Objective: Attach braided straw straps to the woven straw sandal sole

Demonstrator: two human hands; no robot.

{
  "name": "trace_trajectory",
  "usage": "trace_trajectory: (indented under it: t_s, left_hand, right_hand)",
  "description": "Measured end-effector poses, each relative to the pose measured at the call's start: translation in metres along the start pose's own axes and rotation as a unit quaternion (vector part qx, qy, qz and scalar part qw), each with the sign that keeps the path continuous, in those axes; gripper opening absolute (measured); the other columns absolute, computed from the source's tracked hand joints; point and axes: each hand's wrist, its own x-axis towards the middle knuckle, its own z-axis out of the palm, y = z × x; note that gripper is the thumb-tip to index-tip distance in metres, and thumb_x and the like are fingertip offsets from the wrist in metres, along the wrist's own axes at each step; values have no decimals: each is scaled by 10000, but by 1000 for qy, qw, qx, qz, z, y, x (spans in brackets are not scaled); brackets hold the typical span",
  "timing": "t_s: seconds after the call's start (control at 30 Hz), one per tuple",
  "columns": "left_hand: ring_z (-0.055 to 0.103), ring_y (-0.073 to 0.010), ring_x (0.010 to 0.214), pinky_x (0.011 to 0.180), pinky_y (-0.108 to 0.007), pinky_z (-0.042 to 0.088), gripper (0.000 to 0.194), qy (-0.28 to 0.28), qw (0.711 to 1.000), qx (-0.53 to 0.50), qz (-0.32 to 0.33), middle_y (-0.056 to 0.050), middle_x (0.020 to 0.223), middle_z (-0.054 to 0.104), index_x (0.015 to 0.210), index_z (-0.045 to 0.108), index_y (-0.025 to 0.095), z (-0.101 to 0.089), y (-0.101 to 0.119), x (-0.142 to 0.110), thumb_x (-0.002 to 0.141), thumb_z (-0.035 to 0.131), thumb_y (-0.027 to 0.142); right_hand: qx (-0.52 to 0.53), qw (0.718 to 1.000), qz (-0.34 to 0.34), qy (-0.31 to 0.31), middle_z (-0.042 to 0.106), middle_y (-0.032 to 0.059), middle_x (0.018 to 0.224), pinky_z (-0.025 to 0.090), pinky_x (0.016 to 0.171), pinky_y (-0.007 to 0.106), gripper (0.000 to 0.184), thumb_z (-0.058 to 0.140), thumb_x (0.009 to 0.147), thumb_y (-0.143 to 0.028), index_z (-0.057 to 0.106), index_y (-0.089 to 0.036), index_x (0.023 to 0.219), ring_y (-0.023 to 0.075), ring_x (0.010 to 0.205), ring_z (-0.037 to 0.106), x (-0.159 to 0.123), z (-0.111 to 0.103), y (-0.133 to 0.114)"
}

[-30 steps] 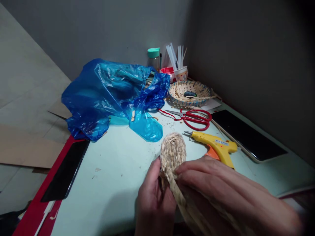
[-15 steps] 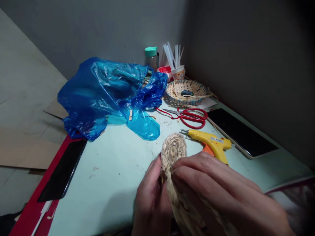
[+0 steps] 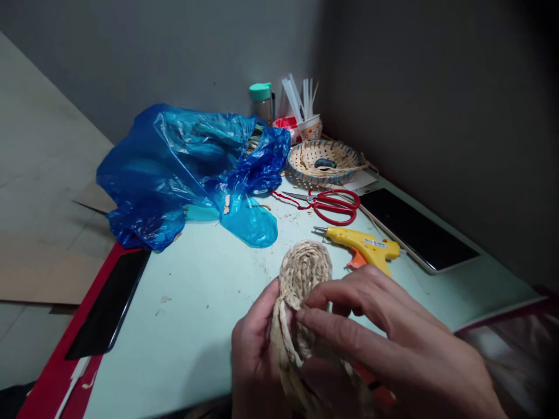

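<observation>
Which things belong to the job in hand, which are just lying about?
Probably the job:
woven fibre piece, held by left hand, touched by right hand
yellow glue gun
red-handled scissors

Apparently lying about:
black slab at left
phone-like device at right
teal-lidded bottle

Craft corner on a tabletop (glue gun, scissors)

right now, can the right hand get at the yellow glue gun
Probably yes: the yellow glue gun lies just beyond the right hand, with nothing visible blocking the way, though that hand is busy at the woven piece.
</observation>
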Motion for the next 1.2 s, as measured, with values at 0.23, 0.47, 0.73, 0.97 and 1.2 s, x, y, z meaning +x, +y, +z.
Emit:
trace_trajectory:
  t_s: [0.23, 0.47, 0.73, 0.97, 1.2]
  left_hand:
    - [664, -190, 780, 668, -235, 511, 342, -17, 1000, 13, 1, -46, 935, 755, 1152, 713, 179, 14, 18, 7, 848, 689, 333]
    - [696, -226, 889, 745, -267, 532, 418, -8, 998, -41, -39, -72, 1022, 765, 1222, 677, 160, 13, 17, 6, 852, 687, 354]
    - [718, -229, 878, 766, -278, 556, 442, 25, 997, -42, -51, -53, 999, 776, 1215, 687, 180, 17, 21, 5, 793, 754, 289]
    - [719, -245, 928, 767, -275, 565, 459, 30, 998, -21, -54, -62, 1055, 773, 1239, 672, 185, 14, 20, 6, 797, 744, 284]
    - [723, -245, 921, 764, -276, 565, 419, -2, 994, -76, -78, -53, 1022, 779, 1229, 672, 202, 12, 19, 5, 819, 719, 269]
  right_hand:
    - [61, 988, 97, 106, 693, -38, 787, 516, 591, 233, 168, 605, 808, -117, 600, -257, 900, 123, 633, 632, -16, 5, -7]
    - [86, 971, 196, 105, 726, -45, 925, 563, 571, 165, 291, 552, 902, -171, 570, -329, 1146, 134, 807, 719, -26, 6, -3]
    - [192, 957, 203, 81, 682, -15, 794, 557, 621, 197, 92, 625, 887, -253, 686, -262, 818, 146, 753, 685, -20, -12, 11]
    - [150, 963, 205, 86, 649, -35, 589, 481, 456, 182, 234, 607, 891, -263, 641, -227, 662, 110, 507, 611, -13, -11, 10]
    - [292, 913, 273, 76, 716, -38, 799, 558, 589, 154, 70, 618, 916, -291, 681, -299, 946, 123, 688, 689, -23, -8, 18]
